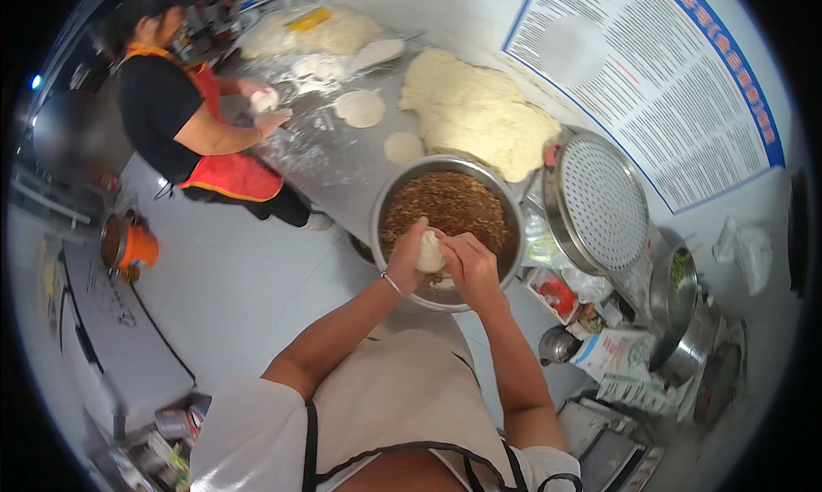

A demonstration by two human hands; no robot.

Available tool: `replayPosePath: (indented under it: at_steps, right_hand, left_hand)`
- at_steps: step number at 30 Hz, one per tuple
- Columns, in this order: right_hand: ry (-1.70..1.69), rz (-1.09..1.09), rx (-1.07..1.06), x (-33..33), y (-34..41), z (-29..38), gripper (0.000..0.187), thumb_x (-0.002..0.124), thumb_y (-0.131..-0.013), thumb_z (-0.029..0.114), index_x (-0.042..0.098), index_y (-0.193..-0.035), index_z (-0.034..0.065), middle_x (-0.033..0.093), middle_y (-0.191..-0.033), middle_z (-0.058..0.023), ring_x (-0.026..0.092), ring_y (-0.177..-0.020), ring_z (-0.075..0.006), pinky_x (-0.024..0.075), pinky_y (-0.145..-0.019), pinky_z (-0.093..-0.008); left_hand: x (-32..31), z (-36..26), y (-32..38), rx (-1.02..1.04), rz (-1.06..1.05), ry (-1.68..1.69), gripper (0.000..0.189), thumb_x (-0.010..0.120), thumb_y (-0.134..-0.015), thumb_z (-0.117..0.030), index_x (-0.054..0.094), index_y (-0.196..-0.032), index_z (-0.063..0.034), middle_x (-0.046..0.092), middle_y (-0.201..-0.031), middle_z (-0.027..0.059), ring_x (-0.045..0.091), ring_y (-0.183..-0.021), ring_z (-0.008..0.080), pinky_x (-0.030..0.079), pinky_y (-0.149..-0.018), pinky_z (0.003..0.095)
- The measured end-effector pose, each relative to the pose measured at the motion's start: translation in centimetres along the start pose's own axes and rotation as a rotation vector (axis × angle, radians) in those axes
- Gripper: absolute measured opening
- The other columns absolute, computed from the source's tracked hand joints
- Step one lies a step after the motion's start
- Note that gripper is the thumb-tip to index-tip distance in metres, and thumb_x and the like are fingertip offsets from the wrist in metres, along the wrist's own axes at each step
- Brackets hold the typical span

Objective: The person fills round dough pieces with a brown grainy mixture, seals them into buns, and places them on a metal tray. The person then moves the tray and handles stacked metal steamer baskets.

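Over a large metal bowl (518, 219), my left hand (406, 255) cradles a pale dough bun (430, 253) whose surface shows gathered folds. The fingers of my right hand (472, 266) are pinched at the bun's right edge. Brown minced filling (446, 203) covers much of the bowl's inside. Below the bun, on the near inner side of the bowl, lies something pale, partly hidden by my hands. Two flat dough rounds, one close to the bowl (403, 148) and one farther off (359, 108), rest on the metal worktop (308, 151).
A big dough mass (475, 106) lies behind the bowl. To the right stand a perforated steamer tray (600, 200) and a metal bowl with chopped greens (677, 270). At left, a co-worker in a red apron (228, 177) handles dough (264, 100). An orange bucket (138, 246) is farther left.
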State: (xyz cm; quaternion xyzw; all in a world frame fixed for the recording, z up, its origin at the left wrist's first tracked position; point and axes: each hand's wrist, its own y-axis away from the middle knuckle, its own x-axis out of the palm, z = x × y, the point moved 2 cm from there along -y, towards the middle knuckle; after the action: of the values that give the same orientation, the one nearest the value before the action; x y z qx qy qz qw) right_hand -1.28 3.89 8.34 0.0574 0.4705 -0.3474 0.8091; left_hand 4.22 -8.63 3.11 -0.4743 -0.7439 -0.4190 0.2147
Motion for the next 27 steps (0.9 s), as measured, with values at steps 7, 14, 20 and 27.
replayPosePath:
  at_steps: [7, 14, 20, 27]
  right_hand:
    - [-0.315, -0.277, 0.325, -0.2, 4.2, -5.3, 0.060, 0.064, -0.088, 0.019, 0.039, -0.138, -0.0038, 0.056, -0.120, -0.0222, 0.058, -0.110, -0.0316, 0.0467, -0.092, -0.0361]
    - [-1.069, -0.293, 0.538, -4.0, 6.4, -25.3, 0.039, 0.062, -0.091, 0.018, 0.053, -0.126, 0.0028, 0.062, -0.116, -0.0113, 0.065, -0.098, -0.0213, 0.0552, -0.080, -0.0353]
    - [-0.922, -0.450, 0.768, -13.3, 1.2, -38.6, 0.041, 0.062, -0.090, 0.028, 0.057, -0.120, 0.0008, 0.063, -0.103, -0.0079, 0.061, -0.086, -0.0134, 0.0502, -0.071, -0.0272]
    - [-0.508, -0.400, 0.750, -11.2, -5.0, -48.5, 0.054, 0.064, -0.086, 0.039, 0.058, -0.118, -0.0035, 0.065, -0.098, -0.0147, 0.063, -0.085, -0.0240, 0.0496, -0.076, -0.0355]
  left_hand:
    - [4.8, 5.2, -1.7, 0.224, 0.255, -0.529, 0.048, 0.040, -0.102, -0.023, 0.031, -0.145, -0.0029, 0.043, -0.138, 0.0099, 0.047, -0.120, 0.0180, 0.041, -0.103, 0.0322]
    - [10.2, 8.1, -4.6, 0.102, 0.245, -0.586, 0.060, 0.046, -0.096, -0.019, 0.022, -0.150, -0.0064, 0.034, -0.147, 0.0154, 0.036, -0.134, 0.0249, 0.037, -0.105, 0.0346]
    - [10.0, 6.9, -5.7, 0.107, -0.050, -0.531, 0.064, 0.052, -0.094, -0.027, 0.024, -0.148, -0.0073, 0.037, -0.143, 0.0178, 0.043, -0.129, 0.0295, 0.041, -0.102, 0.0404]
    - [8.3, 7.0, -5.4, 0.123, -0.328, -0.463, 0.062, 0.054, -0.093, -0.026, 0.027, -0.146, -0.0084, 0.040, -0.139, 0.0153, 0.047, -0.121, 0.0235, 0.043, -0.098, 0.0368]
